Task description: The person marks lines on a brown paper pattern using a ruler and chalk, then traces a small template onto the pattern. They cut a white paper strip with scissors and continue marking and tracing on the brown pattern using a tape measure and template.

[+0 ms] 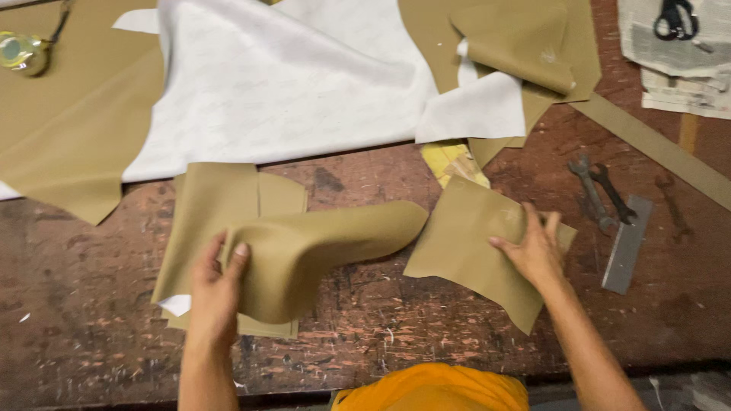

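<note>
My left hand (215, 288) grips the near end of a moulded piece (327, 243) covered in tan leatherette; it points toward the far right over the worn table. Under it lies a small stack of flat tan cut panels (209, 205). My right hand (533, 247) pinches the far right corner of a separate tan panel (464, 243) that lies flat on the table just right of the moulded piece's tip.
A large tan sheet (68, 129) with its white backing (282, 76) turned up covers the far side. Two spanners (601, 194) and a flat metal bar (628, 243) lie at the right. Scissors (674, 19) rest on newspaper at the far right. A tan strip (655, 148) runs diagonally.
</note>
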`<state>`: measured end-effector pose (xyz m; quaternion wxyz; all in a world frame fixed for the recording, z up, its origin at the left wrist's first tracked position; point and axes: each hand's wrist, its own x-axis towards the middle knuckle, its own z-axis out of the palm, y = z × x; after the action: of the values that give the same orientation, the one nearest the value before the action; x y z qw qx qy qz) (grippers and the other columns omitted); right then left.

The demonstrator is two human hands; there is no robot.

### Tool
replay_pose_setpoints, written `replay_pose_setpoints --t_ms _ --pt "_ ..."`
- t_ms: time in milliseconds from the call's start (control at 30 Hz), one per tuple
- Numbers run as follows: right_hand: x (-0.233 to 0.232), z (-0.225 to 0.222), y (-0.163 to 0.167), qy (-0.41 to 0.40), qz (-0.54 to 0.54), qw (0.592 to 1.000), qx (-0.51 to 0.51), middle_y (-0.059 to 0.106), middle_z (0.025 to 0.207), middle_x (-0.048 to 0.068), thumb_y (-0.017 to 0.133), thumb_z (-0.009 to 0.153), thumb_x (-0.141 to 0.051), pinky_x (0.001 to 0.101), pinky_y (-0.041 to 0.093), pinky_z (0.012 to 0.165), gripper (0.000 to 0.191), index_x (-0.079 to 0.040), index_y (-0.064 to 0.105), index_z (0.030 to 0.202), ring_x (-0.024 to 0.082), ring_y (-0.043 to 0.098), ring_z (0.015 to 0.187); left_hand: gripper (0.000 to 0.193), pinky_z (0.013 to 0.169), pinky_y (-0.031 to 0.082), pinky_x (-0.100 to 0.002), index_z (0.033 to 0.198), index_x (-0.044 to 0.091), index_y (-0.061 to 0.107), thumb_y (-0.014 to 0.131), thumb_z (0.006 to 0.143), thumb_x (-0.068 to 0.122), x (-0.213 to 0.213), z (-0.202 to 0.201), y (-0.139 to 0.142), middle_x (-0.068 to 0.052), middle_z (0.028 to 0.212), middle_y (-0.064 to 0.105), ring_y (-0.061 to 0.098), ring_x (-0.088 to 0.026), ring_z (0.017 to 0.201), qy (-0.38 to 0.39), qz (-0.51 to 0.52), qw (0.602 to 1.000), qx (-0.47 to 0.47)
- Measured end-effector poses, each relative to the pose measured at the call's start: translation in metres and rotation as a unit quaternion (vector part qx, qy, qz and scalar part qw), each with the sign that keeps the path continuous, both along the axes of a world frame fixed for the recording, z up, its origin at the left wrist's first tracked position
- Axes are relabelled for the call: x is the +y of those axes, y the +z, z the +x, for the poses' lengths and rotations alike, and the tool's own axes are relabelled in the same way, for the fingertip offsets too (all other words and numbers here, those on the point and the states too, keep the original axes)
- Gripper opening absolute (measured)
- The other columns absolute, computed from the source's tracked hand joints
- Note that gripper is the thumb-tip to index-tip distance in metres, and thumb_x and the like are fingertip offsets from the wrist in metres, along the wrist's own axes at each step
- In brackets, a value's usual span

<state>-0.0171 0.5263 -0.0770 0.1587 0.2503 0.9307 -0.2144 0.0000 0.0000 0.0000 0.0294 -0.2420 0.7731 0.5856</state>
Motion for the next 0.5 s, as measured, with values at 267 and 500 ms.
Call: replay_pose_setpoints --t_ms 267,500 --pt "0.030 0.001 0.012 0.029 -0.068 0.992 0.106 0.067 0.109 0.012 0.071 0.095 -0.029 0.0492 0.053 0.090 0.032 -0.006 0.067 0.117 0.033 0.066 0.103 0.050 0.094 0.051 -0.050 0.143 0.005 0.056 0.069 0.097 0.016 -0.057 0.020 0.013 -0.020 0.122 0.062 0.061 -0.036 0.110 0.026 -0.423 0.904 -0.060" --pt "0.098 -0.076 0.076 -0.116 0.026 0.978 0.171 0.053 0.139 0.026 0.080 0.093 -0.025 0.0567 0.046 0.097 0.074 -0.004 0.044 0.154 0.043 0.058 0.119 0.072 0.114 0.029 -0.059 0.148 0.008 0.046 0.072 0.085 0.033 0.102 0.025 -0.070 -0.022 0.155 0.038 0.036 -0.041 0.143 -0.198 -0.392 0.898 0.033"
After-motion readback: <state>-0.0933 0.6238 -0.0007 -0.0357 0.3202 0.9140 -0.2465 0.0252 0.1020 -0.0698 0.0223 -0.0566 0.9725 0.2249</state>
